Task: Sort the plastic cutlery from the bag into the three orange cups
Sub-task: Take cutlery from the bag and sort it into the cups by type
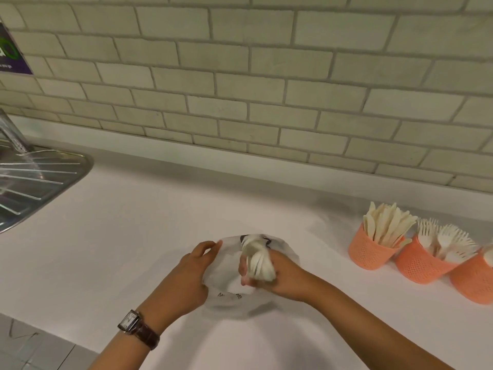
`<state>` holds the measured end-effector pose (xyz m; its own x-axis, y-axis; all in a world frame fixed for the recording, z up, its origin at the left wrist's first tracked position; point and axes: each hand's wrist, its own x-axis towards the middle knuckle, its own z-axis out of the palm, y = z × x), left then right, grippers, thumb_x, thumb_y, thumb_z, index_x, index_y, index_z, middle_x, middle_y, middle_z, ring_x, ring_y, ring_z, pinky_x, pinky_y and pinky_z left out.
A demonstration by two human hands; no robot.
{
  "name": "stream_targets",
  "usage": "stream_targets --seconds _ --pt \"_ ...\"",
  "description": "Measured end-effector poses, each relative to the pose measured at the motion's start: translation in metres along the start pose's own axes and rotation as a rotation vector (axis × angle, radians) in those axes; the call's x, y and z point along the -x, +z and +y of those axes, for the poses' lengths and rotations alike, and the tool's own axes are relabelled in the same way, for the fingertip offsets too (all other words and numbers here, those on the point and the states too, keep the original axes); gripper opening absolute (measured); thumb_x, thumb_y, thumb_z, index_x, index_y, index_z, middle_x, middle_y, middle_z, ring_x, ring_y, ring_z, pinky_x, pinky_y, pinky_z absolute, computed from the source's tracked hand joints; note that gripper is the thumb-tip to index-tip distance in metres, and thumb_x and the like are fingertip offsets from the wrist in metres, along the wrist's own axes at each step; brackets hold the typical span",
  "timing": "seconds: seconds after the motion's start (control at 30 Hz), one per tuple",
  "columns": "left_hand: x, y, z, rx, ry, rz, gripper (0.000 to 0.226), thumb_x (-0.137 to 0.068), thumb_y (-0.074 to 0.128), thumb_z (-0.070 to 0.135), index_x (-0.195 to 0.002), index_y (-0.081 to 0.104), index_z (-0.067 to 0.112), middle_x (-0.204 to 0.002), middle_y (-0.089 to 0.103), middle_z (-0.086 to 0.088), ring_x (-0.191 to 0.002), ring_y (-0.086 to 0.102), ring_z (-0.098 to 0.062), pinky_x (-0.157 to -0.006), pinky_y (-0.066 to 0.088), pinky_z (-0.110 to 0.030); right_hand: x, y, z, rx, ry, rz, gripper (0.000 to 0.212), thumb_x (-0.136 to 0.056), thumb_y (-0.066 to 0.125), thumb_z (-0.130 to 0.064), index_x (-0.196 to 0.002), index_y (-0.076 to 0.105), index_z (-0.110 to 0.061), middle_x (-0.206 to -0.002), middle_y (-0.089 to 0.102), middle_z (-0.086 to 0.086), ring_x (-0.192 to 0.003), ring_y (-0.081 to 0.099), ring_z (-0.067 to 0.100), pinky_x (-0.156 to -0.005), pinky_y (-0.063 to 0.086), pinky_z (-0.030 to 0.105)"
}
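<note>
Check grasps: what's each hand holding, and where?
Right hand grips a bunch of white cutlery round its lower half. Left hand holds the clear bag at its left edge.

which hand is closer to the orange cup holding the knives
Right. The right hand, gripping a bundle of white cutlery at the bag, is left of the knife cup with bare counter between; the left hand holds the bag's opposite edge, farther left.

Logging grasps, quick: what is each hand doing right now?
Left hand: holds the plastic bag by its edge.
Right hand: grips a bundle of white cutlery.
</note>
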<state>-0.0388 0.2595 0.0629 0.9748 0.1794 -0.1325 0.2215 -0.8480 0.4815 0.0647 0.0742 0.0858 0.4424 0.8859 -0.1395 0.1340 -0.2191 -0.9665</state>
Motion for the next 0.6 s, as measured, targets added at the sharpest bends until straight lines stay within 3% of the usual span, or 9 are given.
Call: stream_targets --seconds 0.07,0.13,0.23,0.33,0.4,0.5,0.57,0.6 --pt "-0.002 0.001 -0.002 0.012 -0.022 0.056 0.087 -0.078 0.049 0.005 -0.147 0.008 0.036 -0.147 0.014 0.018 -0.111 0.042 -0.011 -0.076 0.044 -0.015 0.005 -0.003 -0.017 -0.101 -0.105 0.124 0.010 -0.085 0.061 -0.016 -0.078 0.059 -0.022 -0.076 0.063 0.002 -0.080 0.063 0.026 -0.082 0.050 0.033" --pt "-0.003 0.003 -0.005 0.019 -0.015 0.108 0.086 -0.079 0.054 0.012 -0.148 0.007 0.036 -0.146 0.015 0.017 -0.106 0.045 -0.011 -0.074 0.045 -0.015 0.010 -0.008 -0.029 -0.329 -0.189 0.223 0.015 -0.082 0.061 -0.010 -0.079 0.059 -0.024 -0.070 0.064 0.002 -0.075 0.065 0.029 -0.077 0.051 0.038" --pt "-0.005 0.002 -0.005 0.032 -0.002 0.123 0.079 -0.083 0.059 0.025 -0.145 0.013 0.040 -0.145 0.017 0.017 -0.105 0.046 -0.011 -0.079 0.045 -0.016 0.018 -0.013 -0.032 -0.667 -0.199 0.343 0.011 -0.079 0.059 -0.007 -0.086 0.056 -0.014 -0.064 0.056 0.007 -0.056 0.060 0.027 -0.062 0.052 0.037" --pt "-0.007 0.003 0.002 -0.044 -0.041 0.127 0.066 -0.086 0.058 0.037 -0.142 0.024 0.043 -0.149 0.017 0.012 -0.120 0.039 -0.015 -0.096 0.041 -0.023 0.028 -0.014 -0.018 -0.862 -0.134 0.512 0.019 -0.076 0.061 -0.008 -0.094 0.056 -0.010 -0.061 0.051 0.009 -0.046 0.050 0.021 -0.048 0.046 0.031" --pt "-0.006 0.004 0.011 0.005 -0.033 0.257 0.056 -0.087 0.058 0.037 -0.139 0.036 0.038 -0.149 0.024 0.008 -0.123 0.036 -0.017 -0.100 0.037 -0.028 0.036 -0.015 -0.012 -0.940 -0.117 0.610 0.025 -0.076 0.064 -0.003 -0.099 0.054 -0.008 -0.059 0.048 0.008 -0.044 0.046 0.019 -0.046 0.043 0.029" --pt "-0.005 0.007 0.044 0.372 0.045 0.488 0.034 -0.090 0.056 0.023 -0.121 0.056 0.035 -0.135 0.044 0.013 -0.118 0.044 -0.003 -0.099 0.037 -0.024 0.047 -0.014 -0.011 -0.966 -0.125 0.712 0.024 -0.077 0.064 -0.003 -0.097 0.051 -0.009 -0.059 0.046 0.007 -0.046 0.047 0.019 -0.047 0.044 0.029" --pt "-0.006 0.015 0.084 0.847 -0.083 0.403 0.027 -0.095 0.048 0.017 -0.109 0.062 0.036 -0.125 0.056 0.014 -0.114 0.049 0.005 -0.091 0.040 -0.016 0.054 -0.016 -0.017 -0.946 -0.168 0.746 0.021 -0.076 0.062 -0.006 -0.095 0.052 -0.008 -0.060 0.048 0.008 -0.047 0.049 0.021 -0.048 0.045 0.030" --pt "-0.008 0.020 0.103 1.144 -0.215 0.276 0.026 -0.097 0.044 0.019 -0.107 0.065 0.030 -0.122 0.060 0.008 -0.114 0.053 -0.002 -0.089 0.042 -0.019 0.057 -0.017 -0.021 -0.917 -0.189 0.761 0.019 -0.075 0.060 -0.008 -0.093 0.053 -0.008 -0.060 0.049 0.009 -0.048 0.051 0.022 -0.048 0.047 0.031"
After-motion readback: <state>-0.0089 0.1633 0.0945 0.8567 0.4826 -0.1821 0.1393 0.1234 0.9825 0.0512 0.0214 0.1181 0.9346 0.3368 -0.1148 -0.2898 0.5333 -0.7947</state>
